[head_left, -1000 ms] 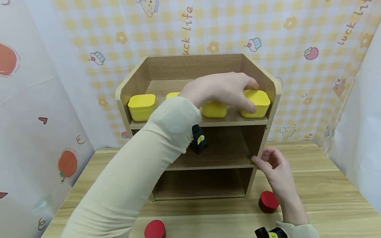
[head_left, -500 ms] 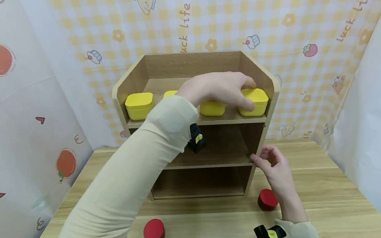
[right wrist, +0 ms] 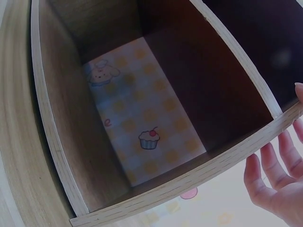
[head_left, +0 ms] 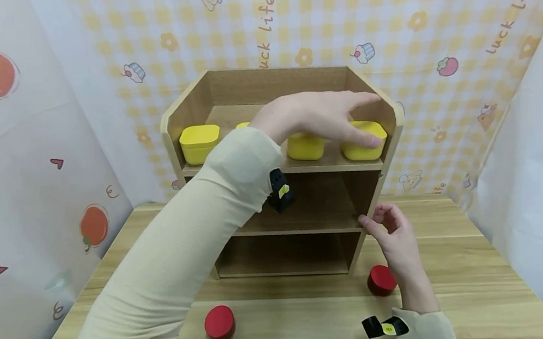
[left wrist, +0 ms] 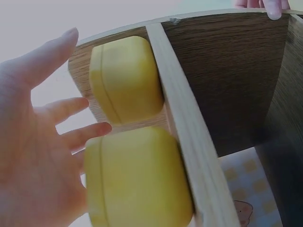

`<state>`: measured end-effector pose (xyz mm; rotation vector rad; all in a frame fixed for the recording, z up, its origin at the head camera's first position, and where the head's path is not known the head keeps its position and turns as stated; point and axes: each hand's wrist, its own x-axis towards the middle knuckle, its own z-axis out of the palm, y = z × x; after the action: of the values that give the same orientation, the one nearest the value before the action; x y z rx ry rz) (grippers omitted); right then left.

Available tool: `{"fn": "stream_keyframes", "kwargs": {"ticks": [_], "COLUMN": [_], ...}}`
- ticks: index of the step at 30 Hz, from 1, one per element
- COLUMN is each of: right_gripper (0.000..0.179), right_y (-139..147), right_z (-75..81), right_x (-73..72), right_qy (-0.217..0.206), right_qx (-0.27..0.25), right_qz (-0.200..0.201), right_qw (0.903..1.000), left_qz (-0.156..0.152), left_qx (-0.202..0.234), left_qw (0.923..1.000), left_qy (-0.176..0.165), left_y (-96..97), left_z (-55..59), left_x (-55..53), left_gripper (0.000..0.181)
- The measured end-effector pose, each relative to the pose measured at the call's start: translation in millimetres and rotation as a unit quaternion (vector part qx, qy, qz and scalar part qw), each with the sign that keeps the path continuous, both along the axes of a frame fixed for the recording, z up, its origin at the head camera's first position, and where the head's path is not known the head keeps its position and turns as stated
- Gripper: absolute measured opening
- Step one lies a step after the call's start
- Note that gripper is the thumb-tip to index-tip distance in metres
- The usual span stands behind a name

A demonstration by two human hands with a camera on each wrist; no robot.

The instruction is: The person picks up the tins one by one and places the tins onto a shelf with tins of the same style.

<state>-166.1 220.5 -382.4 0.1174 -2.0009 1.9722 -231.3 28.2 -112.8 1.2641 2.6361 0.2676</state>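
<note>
A small wooden shelf (head_left: 277, 84) with three levels carries several yellow lidded boxes along its top. Over the rightmost yellow box (head_left: 362, 153) my left hand (head_left: 312, 115) hovers with fingers spread; in the left wrist view a gap shows between its thumb and that box (left wrist: 127, 78). Beneath the same palm sits another yellow box (head_left: 305, 149), partly covered in the head view. My right hand (head_left: 397, 242) grips the shelf's right side panel at the middle board, thumb on the front edge and fingers outside, as the right wrist view shows the panel edge (right wrist: 203, 174).
One red round piece (head_left: 220, 324) lies on the wooden table (head_left: 473, 275) at front left, another red round piece (head_left: 381, 280) beside my right wrist. At the shelf's top left stands a further yellow box (head_left: 200, 144). Patterned cloth (head_left: 445, 136) hangs behind.
My left thumb and fingers have spread away from the rightmost yellow box, which they were holding before; the box stays on the top level. My right hand keeps its grip. The head view has shifted slightly.
</note>
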Motion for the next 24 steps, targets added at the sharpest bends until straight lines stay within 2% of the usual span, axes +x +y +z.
{"fn": "stream_keyframes", "kwargs": {"ticks": [9, 14, 19, 24], "right_gripper": [0.022, 0.022, 0.023, 0.025], "right_y": [1.9, 2.7, 0.6, 1.4], "right_z": [1.2, 1.5, 0.9, 0.4], "right_x": [1.9, 1.8, 0.8, 1.3], "right_qy": [0.009, 0.009, 0.008, -0.001], "right_qx": [-0.016, -0.014, -0.01, -0.001], "right_qz": [-0.001, -0.001, 0.001, 0.004], "right_qw": [0.9998, 0.9999, 0.9999, 1.0], "left_qz": [-0.005, -0.008, -0.01, -0.009], "left_qx": [0.037, 0.041, 0.074, 0.131], "left_qw": [0.9992, 0.9978, 0.9947, 0.9879], "left_qy": [0.01, 0.05, 0.071, 0.082], "left_y": [-13.8, -25.3, -45.4, -67.2], "left_z": [9.4, 12.2, 8.5, 0.4], "left_x": [17.5, 29.7, 38.4, 46.6], "left_gripper": [0.085, 0.075, 0.07, 0.062]}}
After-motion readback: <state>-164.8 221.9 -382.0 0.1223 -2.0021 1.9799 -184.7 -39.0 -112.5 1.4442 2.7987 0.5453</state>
